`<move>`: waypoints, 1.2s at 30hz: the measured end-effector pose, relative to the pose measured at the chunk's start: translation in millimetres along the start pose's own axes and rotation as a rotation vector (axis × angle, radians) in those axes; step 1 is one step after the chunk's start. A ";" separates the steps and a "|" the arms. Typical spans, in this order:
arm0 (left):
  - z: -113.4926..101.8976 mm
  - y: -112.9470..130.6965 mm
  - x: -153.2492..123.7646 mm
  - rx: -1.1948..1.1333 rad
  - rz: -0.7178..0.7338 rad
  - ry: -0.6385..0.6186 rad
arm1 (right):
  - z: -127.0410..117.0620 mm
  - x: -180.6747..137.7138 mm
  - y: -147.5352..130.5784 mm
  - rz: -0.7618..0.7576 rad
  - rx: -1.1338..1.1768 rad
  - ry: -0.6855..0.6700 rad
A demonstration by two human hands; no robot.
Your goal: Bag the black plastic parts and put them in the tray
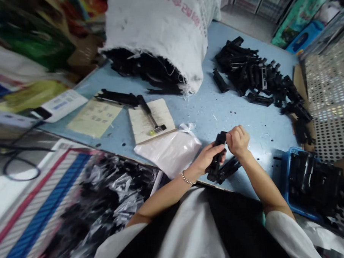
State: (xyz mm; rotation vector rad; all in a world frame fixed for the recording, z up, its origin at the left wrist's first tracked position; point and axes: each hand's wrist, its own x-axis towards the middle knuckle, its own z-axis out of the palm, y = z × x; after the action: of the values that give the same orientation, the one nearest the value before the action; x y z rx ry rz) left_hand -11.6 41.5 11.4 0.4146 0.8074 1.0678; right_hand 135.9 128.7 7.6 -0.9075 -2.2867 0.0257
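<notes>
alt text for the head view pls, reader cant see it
A person's left hand grips a black plastic part, the curled right hand at its upper end, over a pale blue tabletop. Beyond lie a white woven sack with black pieces in its mouth and a heap of black plastic parts; a blue plastic basket holds more at right.

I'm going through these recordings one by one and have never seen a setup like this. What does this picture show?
There is no machine: a person works with two bare hands. The single picture comes from a camera worn on the head, looking forward and down. The left hand holds an elongated black part; the curled right hand is at its upper end. On the light-blue tabletop lie a heap of black parts, a white woven sack with black pieces in its mouth, and a black-handled hammer resting on a pale flat block.
</notes>
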 end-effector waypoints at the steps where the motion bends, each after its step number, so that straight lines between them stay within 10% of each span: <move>1: -0.6 -2.5 0.7 0.015 -0.002 0.029 | 7.0 1.8 5.1 0.010 -0.025 -0.059; 6: -21.6 -22.6 14.5 0.401 0.082 0.169 | 29.1 41.0 75.2 0.424 -0.089 -0.354; 15: -39.9 -71.1 21.1 1.329 0.569 0.213 | -15.8 83.4 217.4 0.660 -0.088 -0.158; 19: -43.3 -45.1 35.4 1.065 0.569 0.194 | -12.5 66.9 187.2 0.619 0.059 -0.171; 24: -14.0 -9.9 62.2 0.330 0.422 0.019 | -6.6 21.9 71.9 0.421 0.478 -0.166; 27: 10.0 -1.2 54.3 0.201 0.316 -0.021 | -11.7 3.2 22.5 0.244 0.353 0.009; 32: 26.6 5.1 20.3 0.367 0.173 -0.013 | -13.9 4.4 25.9 0.020 0.037 0.067; 36: 20.8 7.5 21.5 0.487 0.400 0.138 | -8.4 4.4 19.8 0.329 0.094 -0.105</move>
State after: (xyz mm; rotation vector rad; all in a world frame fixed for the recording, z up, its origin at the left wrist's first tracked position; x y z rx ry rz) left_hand 4.8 65.6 21.7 0.9519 1.1427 1.2748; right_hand 150.4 144.6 11.8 -1.2474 -2.1848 0.3284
